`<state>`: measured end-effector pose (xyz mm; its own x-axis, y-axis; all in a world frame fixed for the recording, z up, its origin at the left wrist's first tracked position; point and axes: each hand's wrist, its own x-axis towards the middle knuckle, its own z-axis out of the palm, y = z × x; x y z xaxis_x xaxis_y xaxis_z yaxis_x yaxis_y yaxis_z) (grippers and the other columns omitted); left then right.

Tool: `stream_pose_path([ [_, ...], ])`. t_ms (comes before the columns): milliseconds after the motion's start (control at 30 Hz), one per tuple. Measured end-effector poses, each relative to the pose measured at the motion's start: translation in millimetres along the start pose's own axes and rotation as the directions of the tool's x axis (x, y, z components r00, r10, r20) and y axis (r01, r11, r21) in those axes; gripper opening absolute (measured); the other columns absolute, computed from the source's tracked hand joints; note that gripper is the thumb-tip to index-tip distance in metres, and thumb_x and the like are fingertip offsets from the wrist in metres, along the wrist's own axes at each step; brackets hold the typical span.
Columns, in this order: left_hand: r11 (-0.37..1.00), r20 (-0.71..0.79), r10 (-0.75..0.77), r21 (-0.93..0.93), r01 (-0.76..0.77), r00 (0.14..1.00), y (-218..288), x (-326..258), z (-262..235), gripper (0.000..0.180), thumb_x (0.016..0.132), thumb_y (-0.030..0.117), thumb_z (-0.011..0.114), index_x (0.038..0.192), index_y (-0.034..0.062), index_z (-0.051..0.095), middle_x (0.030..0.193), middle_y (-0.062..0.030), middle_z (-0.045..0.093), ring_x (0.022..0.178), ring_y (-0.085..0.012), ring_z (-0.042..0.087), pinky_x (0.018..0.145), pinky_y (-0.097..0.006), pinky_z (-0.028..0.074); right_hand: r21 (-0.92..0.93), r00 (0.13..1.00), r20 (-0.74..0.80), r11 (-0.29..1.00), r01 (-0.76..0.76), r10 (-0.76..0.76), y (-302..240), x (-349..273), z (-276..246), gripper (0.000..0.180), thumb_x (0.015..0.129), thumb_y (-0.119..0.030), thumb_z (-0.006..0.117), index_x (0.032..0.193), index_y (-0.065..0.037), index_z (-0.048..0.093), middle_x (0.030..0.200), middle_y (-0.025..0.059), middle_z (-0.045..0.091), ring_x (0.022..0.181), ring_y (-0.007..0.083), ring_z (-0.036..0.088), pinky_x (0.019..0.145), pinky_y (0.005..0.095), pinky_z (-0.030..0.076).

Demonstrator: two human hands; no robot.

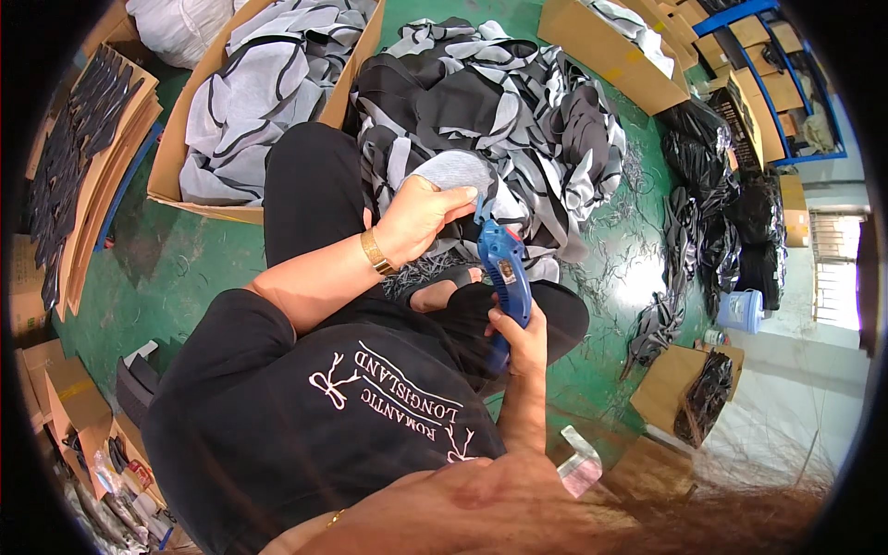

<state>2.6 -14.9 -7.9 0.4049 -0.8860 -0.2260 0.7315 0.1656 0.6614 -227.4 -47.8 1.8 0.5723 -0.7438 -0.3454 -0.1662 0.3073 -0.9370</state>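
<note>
My left hand (413,220), with a gold watch at its wrist, pinches a light grey fabric piece (456,170) near its edge. In my right hand (524,339) are blue electric scissors (508,268), my fingers wrapped round the body. The blades point away from me and meet the edge of the fabric beside my left fingertips. Whether they are cutting at this instant cannot be made out. Just beyond both hands lies a large heap of grey and black fabric pieces (462,102), reaching close to my bent legs.
At far left stands an open cardboard box (165,180) of grey fabric pieces; another cardboard box (606,51) is at far right. Thin dark trimmings (615,240) litter the green floor. Black plastic bags (698,139) and a blue bucket (740,311) line the right side. Stacked cardboard (106,185) stands left.
</note>
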Motion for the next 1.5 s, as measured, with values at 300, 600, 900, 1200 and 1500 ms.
stream_pose_path([
  [300, 0.999, 0.022, 0.034, 0.029, -0.035, 0.999, 0.4, -3.7, -0.4, 0.027, 0.086, 0.000, 0.059, 0.113, 0.0009, 0.058, 0.108, -0.0068, 0.063, 0.095, -0.0144, 0.062, 0.084, -0.028, 0.051, 0.051, 1.000, 0.007, 0.998, -0.027, 0.027, 2.7, 4.4, -1.6, 0.028, 0.073, -0.003, 0.066, 0.099, 0.004, 0.058, 0.077, 0.0065, 0.060, 0.057, 0.0127, 0.056, 0.053, 0.0254, 0.046],
  [600, 0.933, 0.112, 0.075, 0.342, -0.110, 0.991, 8.1, -2.3, -5.9, 0.025, 0.082, 0.001, 0.058, 0.107, -0.0006, 0.062, 0.094, -0.0030, 0.066, 0.084, -0.0098, 0.061, 0.075, -0.024, 0.049, 0.029, 0.999, 0.040, 1.000, -0.009, 0.008, -4.3, 8.0, -6.4, 0.031, 0.072, -0.003, 0.064, 0.101, 0.005, 0.057, 0.075, 0.0063, 0.056, 0.058, 0.0142, 0.055, 0.053, 0.0272, 0.047],
  [900, 0.752, 0.293, 0.057, 0.616, -0.234, 0.954, 31.5, -3.9, -2.0, 0.024, 0.075, -0.002, 0.051, 0.096, -0.0013, 0.064, 0.085, 0.0015, 0.064, 0.075, -0.0060, 0.055, 0.068, -0.023, 0.046, -0.048, 0.997, 0.065, 0.998, -0.045, 0.048, -22.2, 5.7, -16.6, 0.032, 0.070, -0.003, 0.065, 0.100, 0.006, 0.056, 0.075, 0.0071, 0.058, 0.057, 0.0146, 0.056, 0.052, 0.0266, 0.048],
  [1200, 0.625, 0.440, -0.070, 0.719, -0.305, 0.895, 45.6, -9.5, -6.4, 0.027, 0.074, 0.001, 0.052, 0.099, 0.0037, 0.063, 0.073, 0.0044, 0.061, 0.051, 0.0014, 0.046, 0.043, -0.018, 0.039, 0.035, 0.979, 0.168, 0.992, -0.123, 0.115, -26.0, 10.5, -21.0, 0.037, 0.071, -0.013, 0.067, 0.100, 0.006, 0.055, 0.070, 0.0063, 0.055, 0.058, 0.0152, 0.054, 0.052, 0.0271, 0.046],
  [1500, 0.848, 0.413, -0.242, 0.530, -0.016, 0.878, 8.7, -9.2, -22.4, 0.034, 0.083, 0.000, 0.058, 0.116, 0.0006, 0.056, 0.103, -0.0016, 0.063, 0.092, -0.0101, 0.059, 0.079, -0.026, 0.049, -0.074, 0.977, -0.034, 0.975, 0.209, -0.212, -43.2, 48.2, 17.6, 0.031, 0.072, -0.011, 0.074, 0.095, 0.001, 0.058, 0.076, 0.0040, 0.059, 0.061, 0.0111, 0.055, 0.057, 0.0244, 0.046],
])
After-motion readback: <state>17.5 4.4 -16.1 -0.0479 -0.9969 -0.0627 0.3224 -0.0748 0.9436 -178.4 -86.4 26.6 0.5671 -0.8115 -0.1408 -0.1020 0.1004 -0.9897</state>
